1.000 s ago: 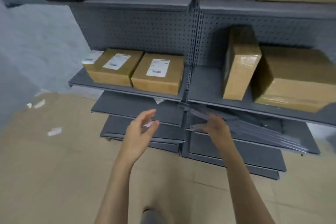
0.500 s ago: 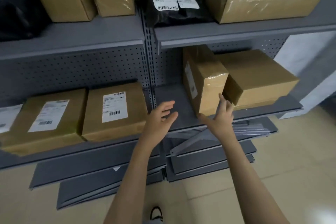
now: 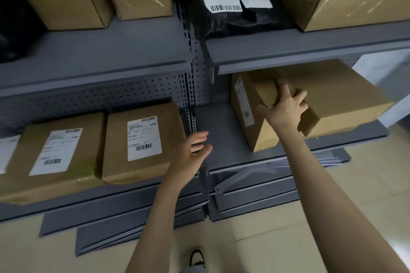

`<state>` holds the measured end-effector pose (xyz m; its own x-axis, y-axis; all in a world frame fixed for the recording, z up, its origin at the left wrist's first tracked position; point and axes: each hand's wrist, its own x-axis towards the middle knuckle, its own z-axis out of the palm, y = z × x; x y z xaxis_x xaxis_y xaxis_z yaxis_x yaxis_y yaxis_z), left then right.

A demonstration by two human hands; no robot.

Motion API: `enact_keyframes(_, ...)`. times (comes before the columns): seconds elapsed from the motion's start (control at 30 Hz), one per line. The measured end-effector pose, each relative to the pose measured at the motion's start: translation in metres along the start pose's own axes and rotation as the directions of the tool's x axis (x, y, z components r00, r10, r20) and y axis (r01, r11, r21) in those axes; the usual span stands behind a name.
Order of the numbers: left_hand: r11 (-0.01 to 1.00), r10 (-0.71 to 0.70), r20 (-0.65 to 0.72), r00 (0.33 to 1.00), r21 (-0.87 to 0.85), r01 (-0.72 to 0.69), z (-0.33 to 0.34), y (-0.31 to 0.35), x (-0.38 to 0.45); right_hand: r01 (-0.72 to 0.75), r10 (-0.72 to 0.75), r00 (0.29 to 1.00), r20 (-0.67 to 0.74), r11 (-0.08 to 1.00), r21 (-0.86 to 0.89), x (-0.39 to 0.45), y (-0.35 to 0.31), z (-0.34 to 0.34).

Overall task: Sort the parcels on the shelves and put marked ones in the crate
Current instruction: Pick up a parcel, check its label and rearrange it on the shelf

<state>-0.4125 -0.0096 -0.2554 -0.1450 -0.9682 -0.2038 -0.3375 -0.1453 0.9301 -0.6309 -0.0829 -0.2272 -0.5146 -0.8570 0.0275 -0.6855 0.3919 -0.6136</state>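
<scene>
A person's right hand (image 3: 285, 109), fingers spread, grips the top front corner of a tall brown cardboard parcel (image 3: 250, 115) standing upright on the lower right shelf (image 3: 218, 139), its long axis vertical and a white label on its left side. The left hand (image 3: 193, 150) hovers open, touching nothing. A larger box (image 3: 346, 99) sits just beside the parcel. Grey metal shelving stands on a beige floor (image 3: 288, 224).

arms: both bare from the bottom edge of the view up to the wrists, no sleeves showing | left hand (image 3: 192, 152): no glove, ring or watch | right hand (image 3: 285, 109): no glove, ring or watch | shoe (image 3: 196, 258): dark with white trim, toe only | trouser leg: grey, a sliver at the bottom edge
</scene>
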Motion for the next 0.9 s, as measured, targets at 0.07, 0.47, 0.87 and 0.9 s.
enact_keyframes(0.07,0.997,-0.06,-0.007,0.998,-0.046,0.059,0.0,-0.002,0.0,0.008,-0.007,1.0,-0.021,0.999,0.047,-0.01,0.005,-0.002)
enact_keyframes(0.47,0.933,-0.302,-0.173,0.938,-0.254,0.254,0.019,0.002,-0.02,-0.309,0.013,0.928,0.373,0.588,0.748,-0.074,0.051,-0.049)
enact_keyframes(0.87,0.943,-0.261,-0.111,0.959,-0.243,0.228,0.074,-0.005,-0.076,-0.433,-0.131,0.804,0.58,0.538,0.723,-0.104,0.196,-0.093)
enact_keyframes(0.9,0.944,-0.25,-0.106,0.962,-0.249,0.218,0.08,-0.006,-0.082,-0.422,-0.135,0.805,0.578,0.555,0.717,-0.104,0.208,-0.096)
